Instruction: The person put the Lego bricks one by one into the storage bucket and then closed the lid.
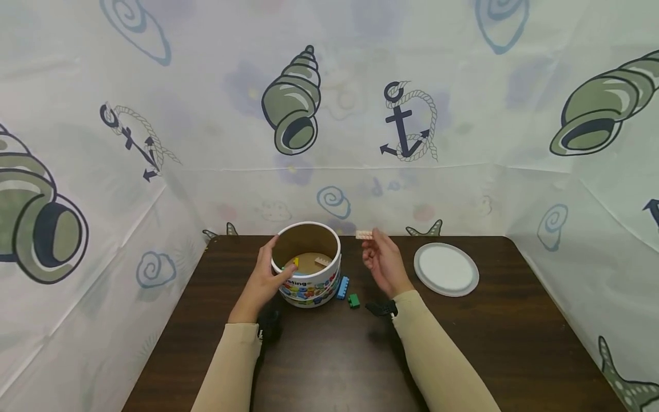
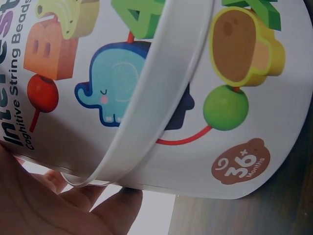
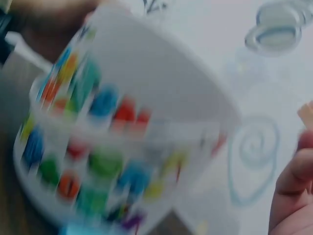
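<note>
A white bucket [image 1: 311, 290] with colourful printed pictures stands on the table, its top uncovered. My left hand [image 1: 261, 284] grips its left side, thumb over the rim. In the left wrist view, the bucket's wall [image 2: 195, 166] and white handle [image 2: 146, 93] fill most of the frame. Right of the rim, my right hand [image 1: 385, 264] pinches a pale pink toy brick [image 1: 363, 234] in the air. A pale brick [image 1: 322, 261] and a yellow piece [image 1: 296, 261] lie inside the bucket. Beside its base are a blue brick [image 1: 342, 288] and a green brick [image 1: 353, 301].
A round white lid [image 1: 446, 269] lies on the dark wooden table [image 1: 329, 366], right of my right hand. A white sheet [image 1: 350, 126] printed with shells and anchors hangs behind the table and along both sides.
</note>
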Tool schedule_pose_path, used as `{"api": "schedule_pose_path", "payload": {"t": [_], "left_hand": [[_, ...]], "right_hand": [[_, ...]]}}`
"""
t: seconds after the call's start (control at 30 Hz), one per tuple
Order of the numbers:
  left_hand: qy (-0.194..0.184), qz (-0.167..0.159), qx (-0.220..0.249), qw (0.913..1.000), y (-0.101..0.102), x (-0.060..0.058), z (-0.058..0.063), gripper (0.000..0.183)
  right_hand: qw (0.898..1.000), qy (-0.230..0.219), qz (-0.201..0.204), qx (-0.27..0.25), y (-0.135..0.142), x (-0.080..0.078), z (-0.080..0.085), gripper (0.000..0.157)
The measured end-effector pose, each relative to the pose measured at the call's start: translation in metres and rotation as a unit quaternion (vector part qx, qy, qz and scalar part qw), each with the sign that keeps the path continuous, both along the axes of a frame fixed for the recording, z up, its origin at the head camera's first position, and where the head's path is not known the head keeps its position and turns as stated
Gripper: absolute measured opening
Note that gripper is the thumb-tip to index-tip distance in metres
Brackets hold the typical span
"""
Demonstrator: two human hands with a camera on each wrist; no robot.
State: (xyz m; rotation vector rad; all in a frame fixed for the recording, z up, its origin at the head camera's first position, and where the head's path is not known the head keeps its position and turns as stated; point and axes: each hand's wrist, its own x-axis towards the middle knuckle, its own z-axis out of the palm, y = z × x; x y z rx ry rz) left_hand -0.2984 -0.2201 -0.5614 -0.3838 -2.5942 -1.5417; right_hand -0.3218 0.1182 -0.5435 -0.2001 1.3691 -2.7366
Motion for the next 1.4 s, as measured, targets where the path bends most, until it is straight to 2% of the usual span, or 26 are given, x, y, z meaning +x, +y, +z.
{"api": "schedule_pose_path", "payload": {"t": [0.1, 0.2, 0.3, 0.4, 0.5, 0.67, 0.9, 1.13, 1.4], "left_hand": [[-0.001, 0.000, 0.000, 1.0000, -0.002, 0.001, 0.001, 0.099], [0.001, -0.003, -0.002, 1.0000, -0.002, 0.001, 0.000, 0.099], [0.002, -0.003, 0.000, 1.0000, -0.002, 0.000, -0.001, 0.099], [0.002, -0.003, 0.003, 1.0000, 0.000, -0.001, -0.001, 0.098], [0.002, -0.005, 0.010, 0.9999, 0.003, -0.003, -0.001, 0.098], [0.002, -0.006, 0.011, 0.9999, 0.003, -0.004, -0.001, 0.099], [0.003, 0.003, -0.001, 1.0000, 0.001, -0.002, -0.001, 0.100], [0.010, -0.013, 0.011, 0.9998, 0.003, -0.006, -0.001, 0.098], [0.005, -0.005, 0.007, 1.0000, 0.001, -0.002, -0.001, 0.099]], "right_hand": [[1.000, 0.025, 0.006, -0.010, -0.019, -0.004, 0.025, 0.030], [0.999, 0.046, 0.010, 0.007, -0.040, -0.008, 0.046, 0.028], [0.997, 0.072, 0.006, 0.033, -0.062, -0.013, 0.062, 0.026], [0.993, 0.106, -0.004, 0.050, -0.083, -0.020, 0.070, 0.028], [0.989, 0.118, -0.009, 0.092, -0.097, -0.025, 0.068, 0.025], [0.978, 0.099, -0.012, 0.184, -0.109, -0.031, 0.056, 0.024], [0.963, 0.115, -0.018, 0.243, -0.110, -0.029, 0.053, 0.023], [0.956, 0.116, -0.015, 0.268, -0.108, -0.030, 0.055, 0.024], [0.950, 0.117, -0.016, 0.290, -0.111, -0.033, 0.050, 0.016]]}}
